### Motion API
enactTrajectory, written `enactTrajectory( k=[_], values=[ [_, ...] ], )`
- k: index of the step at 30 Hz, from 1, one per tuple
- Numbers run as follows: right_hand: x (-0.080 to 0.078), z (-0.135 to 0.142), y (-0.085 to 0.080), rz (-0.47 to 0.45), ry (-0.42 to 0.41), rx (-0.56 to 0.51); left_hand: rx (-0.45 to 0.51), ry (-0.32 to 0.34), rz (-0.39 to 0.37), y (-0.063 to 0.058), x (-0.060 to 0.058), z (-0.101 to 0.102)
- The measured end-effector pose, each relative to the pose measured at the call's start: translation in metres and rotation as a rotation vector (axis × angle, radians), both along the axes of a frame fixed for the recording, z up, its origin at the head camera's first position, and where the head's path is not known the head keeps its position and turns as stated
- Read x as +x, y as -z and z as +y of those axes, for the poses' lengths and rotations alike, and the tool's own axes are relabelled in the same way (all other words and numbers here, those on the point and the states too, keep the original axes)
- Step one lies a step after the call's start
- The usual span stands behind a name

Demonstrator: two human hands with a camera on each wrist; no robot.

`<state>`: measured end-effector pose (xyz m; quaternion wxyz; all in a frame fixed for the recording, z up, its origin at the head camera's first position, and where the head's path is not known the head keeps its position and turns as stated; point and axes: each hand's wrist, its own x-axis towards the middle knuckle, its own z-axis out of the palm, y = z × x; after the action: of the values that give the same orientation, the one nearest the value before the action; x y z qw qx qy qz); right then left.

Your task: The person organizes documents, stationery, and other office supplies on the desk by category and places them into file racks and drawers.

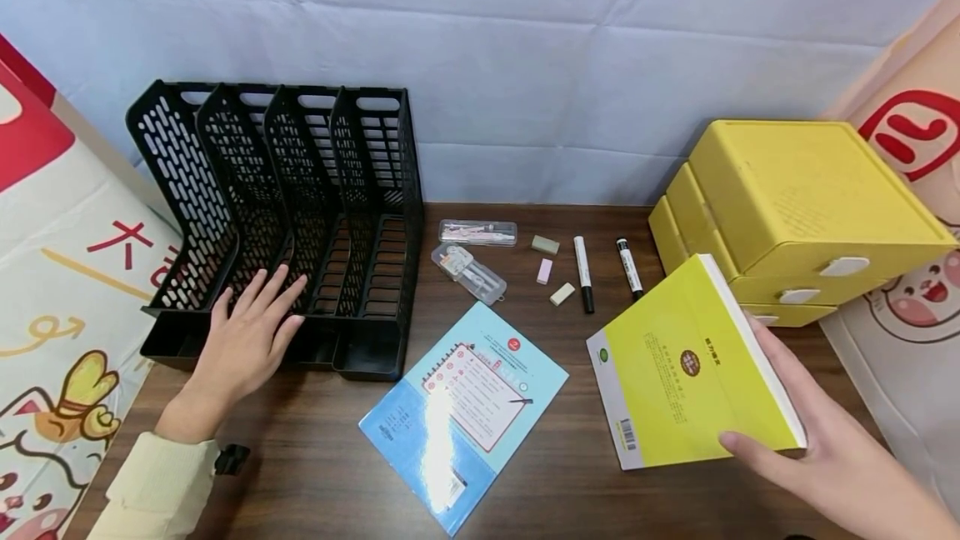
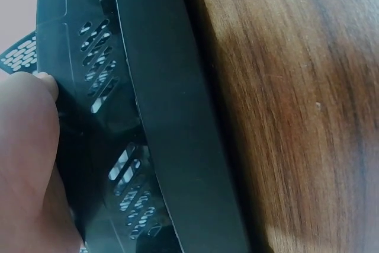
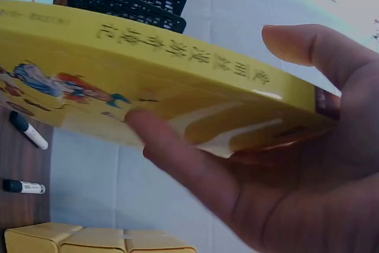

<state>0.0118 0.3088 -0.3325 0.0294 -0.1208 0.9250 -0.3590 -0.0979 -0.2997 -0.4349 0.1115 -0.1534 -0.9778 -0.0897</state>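
My right hand (image 1: 813,432) grips a thick yellow book (image 1: 690,365) by its right edge, the thumb over the face with the barcode. In the right wrist view the book's spine (image 3: 177,45) and illustrated face show, with fingers (image 3: 195,170) against that face. My left hand (image 1: 251,336) rests with extended fingers on the front of a black desktop file rack (image 1: 375,357) with several upright dividers. The left wrist view has the rack's front wall (image 2: 172,111) beside part of that hand (image 2: 26,140). Between the hands a blue booklet (image 1: 480,432) lies flat on the table.
Behind the booklet lie two clear plastic cases (image 1: 477,232), three small erasers (image 1: 545,245) and two markers (image 1: 583,273). A yellow drawer unit (image 1: 817,182) with white handles stands at the right, behind the book. A pale cloth backdrop (image 1: 525,107) hangs along the table's rear edge.
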Motion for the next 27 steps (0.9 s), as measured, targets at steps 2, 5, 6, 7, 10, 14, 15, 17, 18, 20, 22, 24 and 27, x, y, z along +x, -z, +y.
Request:
enactTrajectory(
  k=[2,5,6,7,10,14,15,17,18,20,22,24,27],
  values=[
    [0.001,0.0,0.001,-0.023,-0.016,0.003,0.002,0.001,-0.001,0.0,0.0,0.0],
    [0.001,-0.003,0.003,-0.033,-0.056,-0.01,-0.001,0.001,-0.001,0.0,0.0,-0.001],
    [0.001,-0.004,0.004,-0.018,-0.072,-0.015,-0.001,0.001,0.0,0.001,0.0,-0.001],
    [0.001,-0.005,0.004,-0.005,-0.088,-0.025,-0.001,0.001,0.0,0.001,0.0,-0.001],
    [0.0,-0.008,0.004,0.034,-0.108,-0.036,0.003,0.004,0.001,0.001,0.0,-0.001],
    [-0.003,-0.009,0.002,0.07,-0.096,-0.029,0.008,0.008,0.009,0.001,-0.001,-0.001],
    [-0.003,-0.009,0.002,0.073,-0.091,-0.028,0.008,0.01,0.01,0.001,-0.001,-0.001],
    [-0.004,-0.009,0.002,0.082,-0.082,-0.026,0.007,0.011,0.013,0.001,-0.001,-0.001],
    [-0.004,-0.009,0.001,0.082,-0.077,-0.027,0.007,0.012,0.014,0.0,-0.001,-0.001],
    [-0.004,-0.009,0.001,0.094,-0.071,-0.039,0.006,0.012,0.013,0.0,-0.001,0.0],
    [-0.005,-0.01,0.001,0.104,-0.053,-0.068,0.006,0.012,0.014,0.0,-0.001,0.0],
    [-0.006,-0.01,0.001,0.123,-0.034,-0.094,0.005,0.011,0.015,0.0,0.0,0.0],
    [-0.007,-0.011,0.0,0.152,-0.008,-0.114,0.002,0.009,0.014,0.0,0.0,0.0]
  ],
)
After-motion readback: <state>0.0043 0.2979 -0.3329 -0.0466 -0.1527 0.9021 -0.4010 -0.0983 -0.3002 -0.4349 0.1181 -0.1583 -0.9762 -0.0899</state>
